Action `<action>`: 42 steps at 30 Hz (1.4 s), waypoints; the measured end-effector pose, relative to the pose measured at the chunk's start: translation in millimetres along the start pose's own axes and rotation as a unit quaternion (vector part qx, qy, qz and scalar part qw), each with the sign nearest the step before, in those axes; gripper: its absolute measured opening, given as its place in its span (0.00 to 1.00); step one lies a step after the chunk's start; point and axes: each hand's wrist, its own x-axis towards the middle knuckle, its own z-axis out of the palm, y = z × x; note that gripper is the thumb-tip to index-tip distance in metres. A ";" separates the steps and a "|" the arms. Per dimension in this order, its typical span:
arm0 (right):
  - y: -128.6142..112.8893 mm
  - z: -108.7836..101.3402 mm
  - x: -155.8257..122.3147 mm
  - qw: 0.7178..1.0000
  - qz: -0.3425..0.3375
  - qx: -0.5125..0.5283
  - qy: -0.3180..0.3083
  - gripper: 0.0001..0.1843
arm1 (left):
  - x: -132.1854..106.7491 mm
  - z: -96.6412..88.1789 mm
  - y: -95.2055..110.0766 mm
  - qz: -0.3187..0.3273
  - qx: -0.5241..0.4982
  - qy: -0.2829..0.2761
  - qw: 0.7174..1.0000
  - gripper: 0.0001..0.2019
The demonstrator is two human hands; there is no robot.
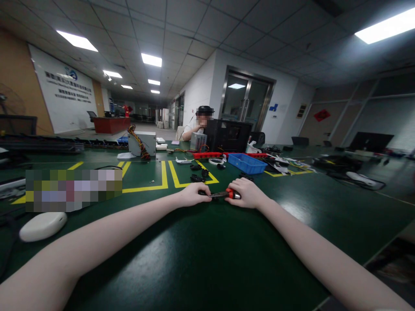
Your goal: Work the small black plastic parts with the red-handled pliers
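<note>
Just above the green table, my right hand (245,192) is closed around the red and black handles of a pair of pliers (220,195). The metal jaws point left, toward my left hand (193,194). Between the fingertips of that hand is a small black piece (202,192), pinched right at the jaw tips. What kind of piece it is I cannot make out, and whether the jaws grip it is too small to tell. Several small black parts (197,178) lie on the table just beyond my hands.
A blue plastic bin (247,163) stands past my right hand. Behind it are a black computer case (228,134) and a seated person (194,125). A power supply with cables (142,144) stands back left, and a white rounded device (43,226) lies near my left forearm. Yellow tape marks the green table (201,259).
</note>
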 end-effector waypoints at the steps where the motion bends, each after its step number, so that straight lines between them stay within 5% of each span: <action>1: 0.1 0.1 0.0 1.000 0.001 0.000 -0.001 0.18 | 0.0 -0.2 0.0 -0.003 -0.001 0.000 1.000 0.06; 42: -1.9 -2.4 1.2 1.000 0.024 0.012 -0.012 0.17 | -2.1 -2.8 2.1 -0.011 -0.005 0.000 1.000 0.09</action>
